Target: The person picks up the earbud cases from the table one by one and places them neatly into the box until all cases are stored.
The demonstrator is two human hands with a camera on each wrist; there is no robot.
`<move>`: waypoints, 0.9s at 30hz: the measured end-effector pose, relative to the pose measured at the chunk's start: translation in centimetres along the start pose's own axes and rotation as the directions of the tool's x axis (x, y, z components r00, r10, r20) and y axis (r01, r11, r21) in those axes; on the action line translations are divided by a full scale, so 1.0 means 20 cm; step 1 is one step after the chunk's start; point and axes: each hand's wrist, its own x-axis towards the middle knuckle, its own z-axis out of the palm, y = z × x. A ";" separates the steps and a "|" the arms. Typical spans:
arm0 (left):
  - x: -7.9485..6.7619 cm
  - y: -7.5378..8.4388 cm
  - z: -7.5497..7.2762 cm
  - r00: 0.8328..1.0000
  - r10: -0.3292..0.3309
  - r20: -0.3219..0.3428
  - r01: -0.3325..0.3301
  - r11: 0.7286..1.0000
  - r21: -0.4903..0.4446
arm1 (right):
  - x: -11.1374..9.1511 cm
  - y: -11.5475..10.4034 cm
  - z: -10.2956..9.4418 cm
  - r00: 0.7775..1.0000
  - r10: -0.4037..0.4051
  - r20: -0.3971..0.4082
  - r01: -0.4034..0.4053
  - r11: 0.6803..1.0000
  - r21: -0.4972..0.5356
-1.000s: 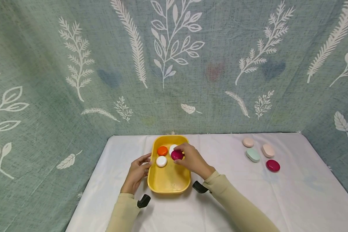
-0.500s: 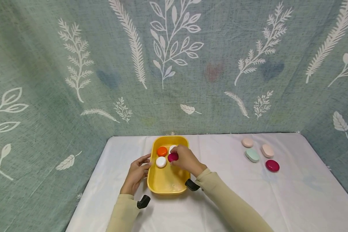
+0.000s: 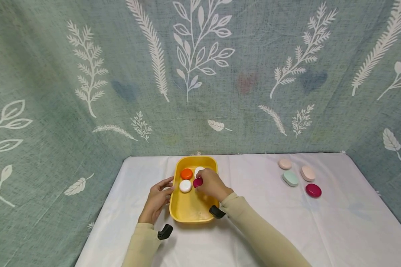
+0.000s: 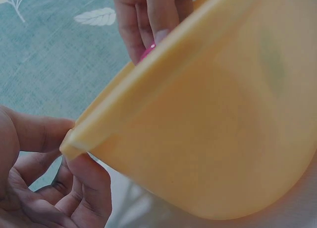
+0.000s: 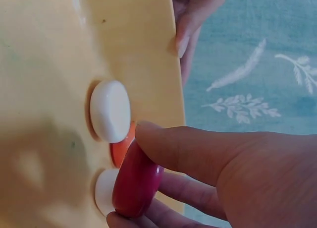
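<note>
My right hand [image 3: 212, 184] pinches a glossy dark red soap bar [image 5: 136, 181] between thumb and fingers, over the inside of a yellow plastic tray [image 3: 194, 219]. In the right wrist view that bar is tipped on edge and partly covers a white one. My left hand [image 3: 157, 200] pinches the tray's left rim, thumb and a finger on either side of the wall in the left wrist view. Lying in the tray are an orange round soap bar [image 3: 186, 174], a white round bar [image 3: 185, 186] and a second white bar [image 3: 199, 170], half hidden by my right hand.
On the white-covered table [image 3: 260, 222], at the right, lie a small pale pink bar [image 3: 285, 164], a larger pale pink one [image 3: 308, 173], a mint green one [image 3: 290, 178] and another dark red bar [image 3: 313, 190]. A green leaf-print curtain [image 3: 200, 111] stands behind.
My right hand has moved left and slightly down with the dark red soap bar, closer beside the white bars. The left hand stays at the tray's rim.
</note>
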 end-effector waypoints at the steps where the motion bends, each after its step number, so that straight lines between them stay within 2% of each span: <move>1: 0.00 0.00 0.00 1.000 0.003 0.003 -0.003 1.000 -0.001 | 0.00 0.00 0.00 1.000 0.008 0.002 -0.008 1.000 -0.002; 7: 0.00 0.00 0.00 1.000 0.014 0.012 -0.014 1.000 -0.010 | 0.01 0.00 0.01 0.999 0.034 0.006 -0.034 0.999 -0.005; 17: 0.00 0.00 0.00 1.000 0.018 0.014 -0.018 1.000 -0.010 | -0.01 0.00 0.01 1.000 0.019 -0.002 -0.018 1.000 0.009; 27: 0.00 0.00 0.00 1.000 0.020 0.008 -0.020 1.000 -0.015 | -0.10 0.02 -0.10 0.997 0.011 -0.071 -0.004 0.995 0.099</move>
